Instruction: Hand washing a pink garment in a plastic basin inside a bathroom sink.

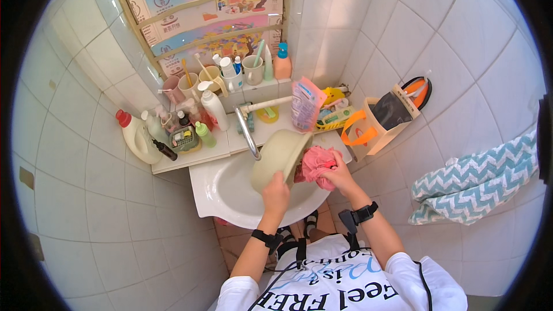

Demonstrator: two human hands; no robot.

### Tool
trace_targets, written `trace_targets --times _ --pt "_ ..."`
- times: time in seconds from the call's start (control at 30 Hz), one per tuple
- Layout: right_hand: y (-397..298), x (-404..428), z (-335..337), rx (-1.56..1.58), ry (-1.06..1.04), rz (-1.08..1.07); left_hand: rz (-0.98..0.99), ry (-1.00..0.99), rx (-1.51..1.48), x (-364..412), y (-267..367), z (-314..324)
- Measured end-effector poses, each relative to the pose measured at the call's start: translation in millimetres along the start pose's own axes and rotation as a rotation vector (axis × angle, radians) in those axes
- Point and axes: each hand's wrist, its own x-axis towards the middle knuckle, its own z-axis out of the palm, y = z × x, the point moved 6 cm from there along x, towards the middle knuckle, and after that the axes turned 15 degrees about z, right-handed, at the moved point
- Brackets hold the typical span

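Observation:
My left hand (pixel 276 193) grips the rim of a pale green plastic basin (pixel 276 151), which is tilted on its side over the white washbasin (pixel 229 183). Bunched pink cloth (pixel 317 164) fills my right hand (pixel 341 176), right beside the basin's open mouth. Some darker red material shows at the cloth's left edge, partly hidden by the rim. The curved metal faucet (pixel 248 134) comes down just left of the tilted basin. I cannot see whether water is running.
Bottles, including a red-capped detergent jug (pixel 136 138), crowd the left counter. Toothbrush cups (pixel 252 71) and an orange pump bottle (pixel 283 62) line the ledge behind. A pink pouch (pixel 306 106) stands near a yellow basket (pixel 335 123). A paper bag (pixel 376 125) and a zigzag towel (pixel 475 181) hang right.

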Motion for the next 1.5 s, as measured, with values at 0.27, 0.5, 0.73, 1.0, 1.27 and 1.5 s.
trace_targets --times 0.27,0.5,0.73,1.0,1.27,1.5 --pt "17 31 37 -0.170 -0.022 -0.025 -0.218 0.017 -0.173 -9 -55 0" --pt "63 67 92 -0.333 0.039 0.007 -0.402 0.035 -0.248 -40 -130 -2" --pt "77 75 138 -0.459 -0.005 -0.099 -0.753 0.241 -0.476 -118 -199 1" --pt "19 89 180 -0.644 -0.150 -0.258 -0.762 0.305 -0.501 -145 -223 9" --pt "22 129 254 -0.765 0.033 -0.459 -0.765 0.219 -0.410 -146 -222 11" --pt "22 142 289 -0.840 0.210 -0.324 -0.669 0.188 -0.332 -138 -210 6"
